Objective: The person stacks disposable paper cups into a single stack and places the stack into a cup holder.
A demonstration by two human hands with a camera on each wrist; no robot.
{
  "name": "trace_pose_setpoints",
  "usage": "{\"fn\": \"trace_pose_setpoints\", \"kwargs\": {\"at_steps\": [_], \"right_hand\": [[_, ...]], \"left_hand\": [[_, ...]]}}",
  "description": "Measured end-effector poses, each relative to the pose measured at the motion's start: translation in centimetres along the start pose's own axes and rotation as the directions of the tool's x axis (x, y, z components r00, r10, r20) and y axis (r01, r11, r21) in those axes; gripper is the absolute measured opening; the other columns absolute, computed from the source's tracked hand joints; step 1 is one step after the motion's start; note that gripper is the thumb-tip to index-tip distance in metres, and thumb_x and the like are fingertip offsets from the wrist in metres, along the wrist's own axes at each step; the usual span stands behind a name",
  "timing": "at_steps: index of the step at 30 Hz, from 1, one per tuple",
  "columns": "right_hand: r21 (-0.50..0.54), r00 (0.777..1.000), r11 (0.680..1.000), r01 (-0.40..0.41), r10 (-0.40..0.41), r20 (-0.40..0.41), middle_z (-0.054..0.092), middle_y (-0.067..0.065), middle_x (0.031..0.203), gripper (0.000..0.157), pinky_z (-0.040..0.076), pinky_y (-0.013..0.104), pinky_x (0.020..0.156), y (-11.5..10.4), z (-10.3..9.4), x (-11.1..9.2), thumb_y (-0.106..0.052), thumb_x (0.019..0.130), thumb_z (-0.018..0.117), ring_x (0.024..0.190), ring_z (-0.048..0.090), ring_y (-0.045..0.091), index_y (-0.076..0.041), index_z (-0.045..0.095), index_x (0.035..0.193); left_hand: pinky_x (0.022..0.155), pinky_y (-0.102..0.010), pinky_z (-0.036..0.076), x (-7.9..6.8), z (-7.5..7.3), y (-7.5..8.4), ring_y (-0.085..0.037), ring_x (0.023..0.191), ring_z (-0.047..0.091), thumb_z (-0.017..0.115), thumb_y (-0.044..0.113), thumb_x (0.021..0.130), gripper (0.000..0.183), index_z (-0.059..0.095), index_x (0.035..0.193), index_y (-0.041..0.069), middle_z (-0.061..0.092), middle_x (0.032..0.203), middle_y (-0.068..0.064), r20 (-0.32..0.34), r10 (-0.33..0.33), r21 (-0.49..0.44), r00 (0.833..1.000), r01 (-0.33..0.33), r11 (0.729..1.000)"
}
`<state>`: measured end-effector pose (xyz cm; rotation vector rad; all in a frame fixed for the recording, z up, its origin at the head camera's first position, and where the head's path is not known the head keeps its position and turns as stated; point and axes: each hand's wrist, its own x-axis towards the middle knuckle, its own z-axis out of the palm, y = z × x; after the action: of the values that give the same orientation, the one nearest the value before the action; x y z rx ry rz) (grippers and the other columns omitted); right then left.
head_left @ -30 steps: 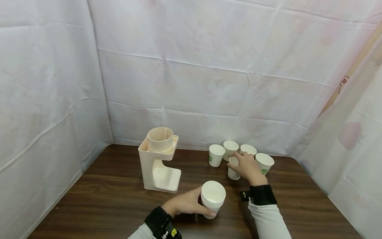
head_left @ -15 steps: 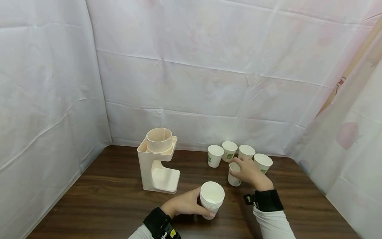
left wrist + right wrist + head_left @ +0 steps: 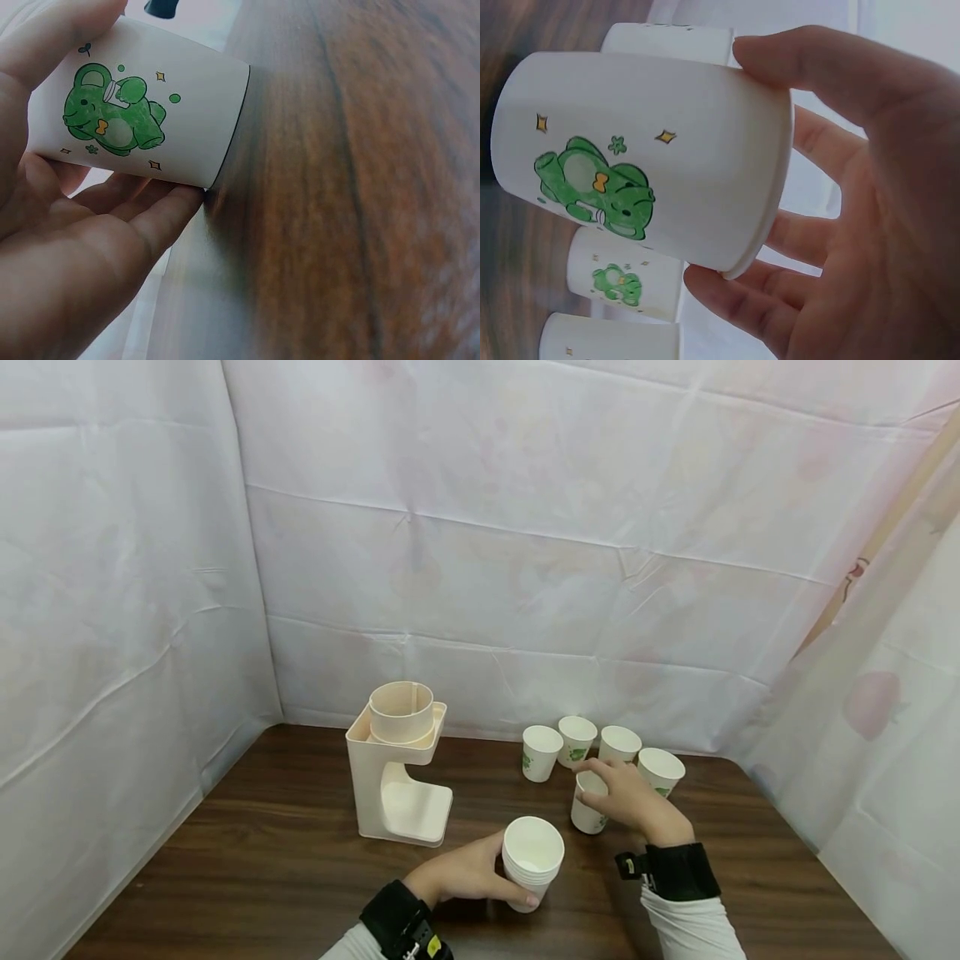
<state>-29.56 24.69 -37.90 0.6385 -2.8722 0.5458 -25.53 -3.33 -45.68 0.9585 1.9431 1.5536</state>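
My left hand (image 3: 468, 870) holds a stack of nested white paper cups (image 3: 534, 872) near the front of the table. In the left wrist view a green cartoon bear shows on the cup stack (image 3: 180, 97), and its base is at the wood surface. My right hand (image 3: 630, 797) grips a single paper cup (image 3: 587, 818) by its rim, thumb on one side and fingers on the other. The same bear print is on this cup (image 3: 705, 150) in the right wrist view. Whether it touches the table, I cannot tell.
Behind my right hand several paper cups (image 3: 542, 752) stand in a row at the table's back edge. To the left is a cream cup-holder-like stand (image 3: 371, 785) with a round tube on top. White curtains (image 3: 480, 568) enclose the dark wooden table (image 3: 262, 860).
My right hand has drawn its cup a short way toward the front, away from the back row and nearer the stack. My left hand and the stack have stayed in place.
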Motion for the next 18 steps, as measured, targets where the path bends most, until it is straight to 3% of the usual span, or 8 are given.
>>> {"fn": "trace_pose_setpoints", "kwargs": {"at_steps": [10,18], "right_hand": [[0.020,0.990,0.995,0.099,-0.096,-0.105,0.060,0.022,0.124,0.038,0.045,0.060,0.092,-2.2,-2.3,-0.7,-0.026,0.096,0.069,0.117,0.055,0.045,-0.010,0.064,0.130],[0.017,0.968,0.982,0.187,-0.181,-0.174,0.062,0.017,0.124,0.038,0.047,0.056,0.093,-4.9,-4.5,-2.1,-0.027,0.096,0.070,0.117,0.058,0.037,-0.014,0.065,0.131]], "left_hand": [[0.107,-0.036,0.033,-0.1,0.0,0.0,-0.010,0.121,0.053,0.084,0.018,0.083,0.075,0.042,0.145,0.022,0.060,0.126,0.009,-0.012,0.004,0.023,1.000,-0.004,1.000],[0.108,-0.039,0.032,0.0,0.1,0.1,-0.009,0.121,0.053,0.084,0.019,0.083,0.075,0.042,0.144,0.023,0.060,0.126,0.010,-0.014,-0.002,0.031,1.000,0.002,1.000]]}}
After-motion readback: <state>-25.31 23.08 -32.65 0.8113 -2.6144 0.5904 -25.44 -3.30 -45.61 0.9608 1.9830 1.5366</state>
